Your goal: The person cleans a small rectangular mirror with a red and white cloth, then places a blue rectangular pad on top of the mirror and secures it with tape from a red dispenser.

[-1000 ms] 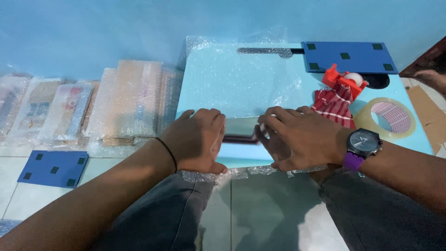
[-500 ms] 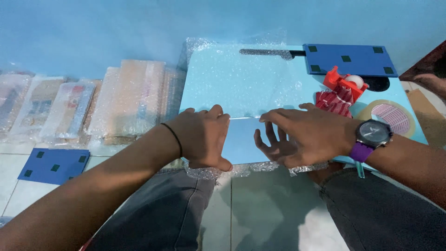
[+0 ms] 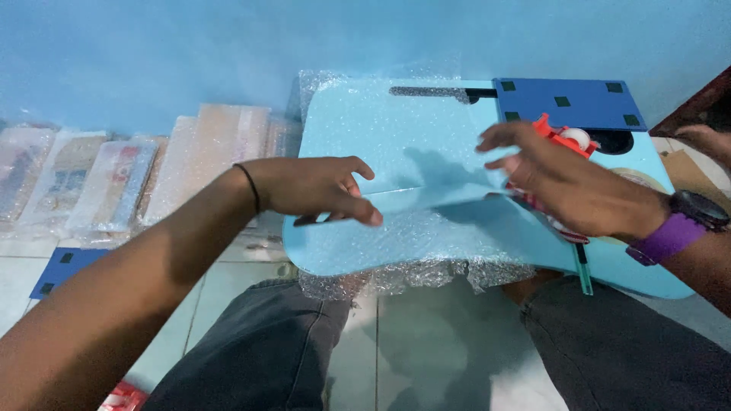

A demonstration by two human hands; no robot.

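Note:
A sheet of clear bubble wrap (image 3: 411, 236) lies on a light blue lap table (image 3: 647, 278), folded over along a crease between my hands. My left hand (image 3: 316, 189), with a thin black band on the wrist, rests fingers-down on the left end of the fold. Fingers spread, my right hand (image 3: 563, 183) hovers at the right end of the fold, over a red tape dispenser (image 3: 562, 134). It wears a dark watch on a purple strap (image 3: 689, 221). Neither hand grips anything. Whatever lies under the fold is hidden.
A dark blue board with black squares (image 3: 571, 103) lies at the table's far right corner. Several wrapped flat parcels (image 3: 205, 152) line the blue wall on the left. Another blue board (image 3: 65, 266) lies on the tiled floor. Another person's hand (image 3: 708, 141) shows at the right edge.
A dark flat item seen between my hands a second ago is now covered by the folded wrap. Both hands have slid apart along the fold, and the right hand has lifted.

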